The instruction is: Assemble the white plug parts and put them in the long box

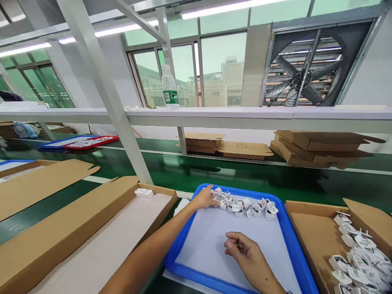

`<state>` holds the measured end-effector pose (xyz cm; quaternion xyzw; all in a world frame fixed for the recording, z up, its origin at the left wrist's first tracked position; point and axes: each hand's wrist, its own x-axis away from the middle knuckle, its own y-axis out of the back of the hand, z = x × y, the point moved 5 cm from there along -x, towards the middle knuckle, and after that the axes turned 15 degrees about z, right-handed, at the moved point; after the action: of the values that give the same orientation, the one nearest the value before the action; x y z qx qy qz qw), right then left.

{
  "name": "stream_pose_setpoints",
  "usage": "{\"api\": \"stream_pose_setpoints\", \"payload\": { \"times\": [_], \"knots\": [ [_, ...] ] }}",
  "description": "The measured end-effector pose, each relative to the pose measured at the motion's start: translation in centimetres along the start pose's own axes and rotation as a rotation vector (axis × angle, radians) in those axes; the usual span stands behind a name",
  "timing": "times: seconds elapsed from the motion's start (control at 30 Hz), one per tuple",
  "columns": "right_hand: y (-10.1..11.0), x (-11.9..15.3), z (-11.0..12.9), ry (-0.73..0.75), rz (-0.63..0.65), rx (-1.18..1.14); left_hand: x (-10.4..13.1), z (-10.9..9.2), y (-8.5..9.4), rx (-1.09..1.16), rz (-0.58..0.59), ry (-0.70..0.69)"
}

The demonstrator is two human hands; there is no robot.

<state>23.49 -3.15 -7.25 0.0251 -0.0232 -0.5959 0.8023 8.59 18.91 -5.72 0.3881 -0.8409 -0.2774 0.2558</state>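
My left hand (205,198) reaches to the far left corner of a blue tray (289,228), its fingers on the end of a row of small white parts (239,207). Whether it grips one of them is hard to tell. Above the near right part of the tray's white lining is my right hand (245,255), its fingers curled and the thumb near the index finger; what it holds, if anything, is hidden.
On the left, an open cardboard box (67,220) has white parts (143,192) at its far end. Another box (306,232) on the right holds many white parts (361,261). A slanted white post (107,81) and a shelf with a bottle (170,87) stand beyond.
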Motion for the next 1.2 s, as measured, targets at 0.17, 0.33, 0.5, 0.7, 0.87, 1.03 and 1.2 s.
{"api": "stream_pose_setpoints", "payload": {
  "times": [0.17,0.33,0.5,0.7,0.87,1.03,1.2],
  "knots": [
    [0.1,0.1,0.1,0.007,0.001,-0.001,3.5,-1.1,1.0,0.12,-0.118,-0.02],
    [1.2,0.4,1.1,0.108,-0.159,-0.134,10.1,-5.4,-0.8,0.268,-0.102,-0.224],
    [2.3,0.7,1.7,0.228,-0.216,-0.268,14.0,-8.0,-5.8,0.638,0.245,-0.34],
    [1.7,0.9,3.4,0.302,-0.098,-0.159,13.9,-6.4,-7.8,0.716,0.32,-0.376],
    [0.8,0.8,4.2,0.33,0.008,-0.049,13.9,-4.8,-7.7,0.783,0.261,-0.324],
    [0.6,0.9,3.8,0.33,-0.015,0.053,13.8,-4.9,-7.6,0.758,0.248,-0.328],
    [0.9,1.2,3.1,0.289,-0.107,0.151,13.9,-5.0,-7.2,0.69,0.199,-0.362]
  ]
}}
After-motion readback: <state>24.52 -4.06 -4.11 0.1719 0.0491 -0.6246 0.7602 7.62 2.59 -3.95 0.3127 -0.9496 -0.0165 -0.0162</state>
